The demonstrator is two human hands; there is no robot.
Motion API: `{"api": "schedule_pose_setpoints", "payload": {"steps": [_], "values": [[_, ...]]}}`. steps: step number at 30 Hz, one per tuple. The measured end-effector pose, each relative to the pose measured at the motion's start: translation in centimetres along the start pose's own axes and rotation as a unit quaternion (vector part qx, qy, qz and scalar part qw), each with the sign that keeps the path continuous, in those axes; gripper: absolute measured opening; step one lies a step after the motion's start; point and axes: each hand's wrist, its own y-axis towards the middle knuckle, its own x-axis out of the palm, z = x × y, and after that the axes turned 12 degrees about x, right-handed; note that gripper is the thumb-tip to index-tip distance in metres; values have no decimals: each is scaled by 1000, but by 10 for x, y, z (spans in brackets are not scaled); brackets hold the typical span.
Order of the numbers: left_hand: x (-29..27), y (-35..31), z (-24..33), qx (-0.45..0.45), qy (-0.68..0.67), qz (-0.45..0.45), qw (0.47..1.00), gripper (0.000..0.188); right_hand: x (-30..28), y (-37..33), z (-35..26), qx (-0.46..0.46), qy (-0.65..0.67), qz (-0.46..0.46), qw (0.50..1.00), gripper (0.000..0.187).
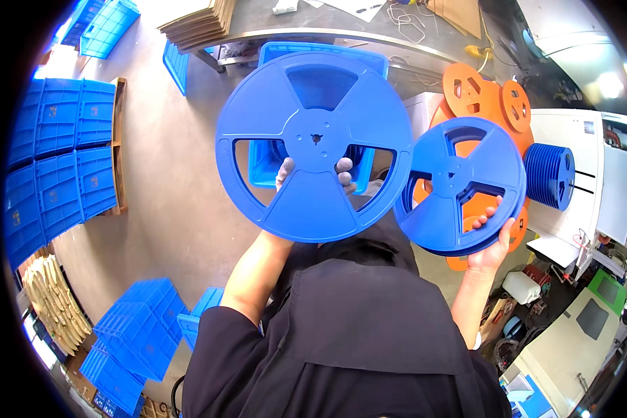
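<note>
A large blue plastic reel (315, 202) with wedge-shaped openings faces up in front of me. My left hand (345, 175) is closed around its lower spoke from beneath. Greyish fingertips show in the openings on both sides of that spoke, while the palm is hidden. On the right, a second blue reel (432, 202) lies with at least one more stacked under it. My right hand (493, 245) grips the lower right rim of this stack, several fingers showing through an opening. The two sets of reels overlap or meet at their edges.
A light-blue crate (263, 174) sits beneath the left reel. Orange reels (491, 104) and a row of blue reels (549, 176) stand right, beside a white machine (585, 150). A workbench (341, 19) runs across the far side. Blue crates (63, 115) are stacked left.
</note>
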Motion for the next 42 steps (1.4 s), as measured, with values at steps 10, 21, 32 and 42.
{"api": "schedule_pose_setpoints", "payload": {"steps": [10,21,32,42], "values": [[-18,-15,29,-3,37,-87,996,82,-35,6,-3,9,271,-212,939,59],[-19,-2,56,46,55,-175,982,76,-29,16,4,46,376,-294,878,55],[-20,2,43,110,89,-137,980,76,-14,13,1,41,357,-309,881,56],[-13,-1,26,43,108,-66,991,79,-14,18,-1,49,322,-327,887,60]]}}
